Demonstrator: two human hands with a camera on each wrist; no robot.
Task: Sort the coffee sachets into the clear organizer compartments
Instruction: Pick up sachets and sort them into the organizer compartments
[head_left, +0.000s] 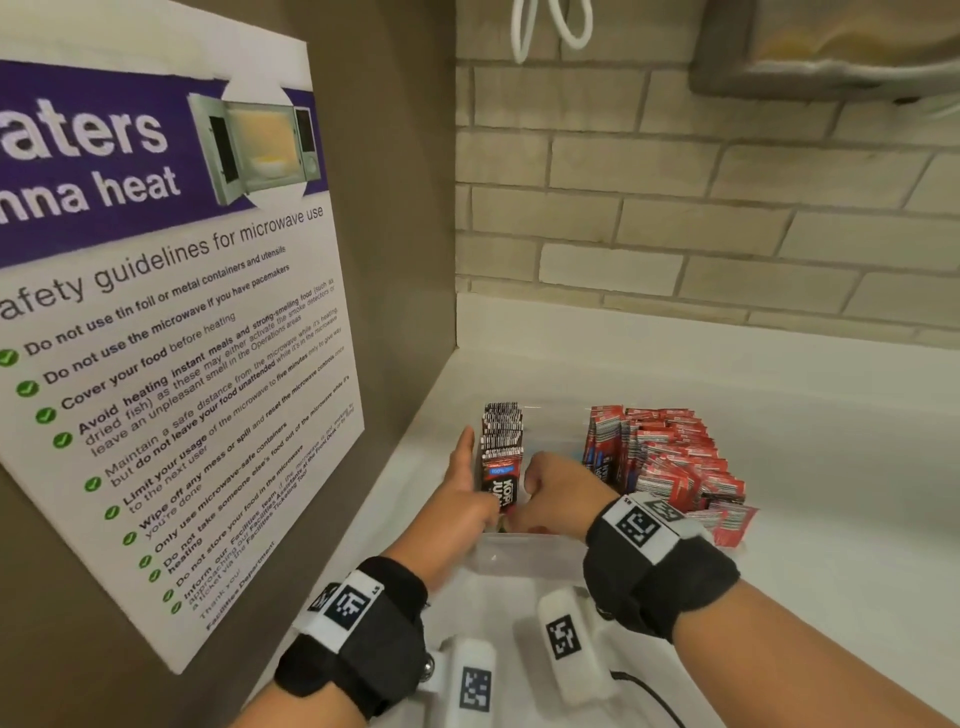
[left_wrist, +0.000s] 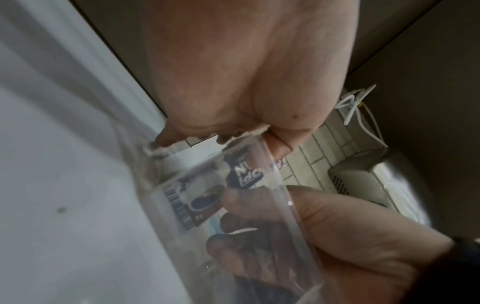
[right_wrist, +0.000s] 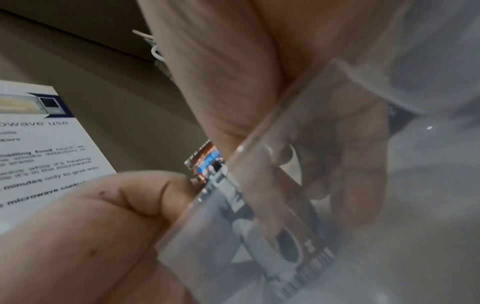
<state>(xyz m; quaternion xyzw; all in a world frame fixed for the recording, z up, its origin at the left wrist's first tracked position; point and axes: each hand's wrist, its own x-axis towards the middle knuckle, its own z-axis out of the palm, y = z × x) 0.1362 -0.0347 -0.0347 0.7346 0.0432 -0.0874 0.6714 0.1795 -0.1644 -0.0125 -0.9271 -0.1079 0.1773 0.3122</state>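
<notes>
Fingers of both hands grip one dark sachet standing in the left compartment of the clear organizer: left hand against its left side, right hand curled on its right. Red sachets fill the right compartment.

I'm looking into a shared workplace pantry: a microwave safety poster signed by a facilities department is hanging beside a white counter, with brick-pattern tile running behind it.
</notes>
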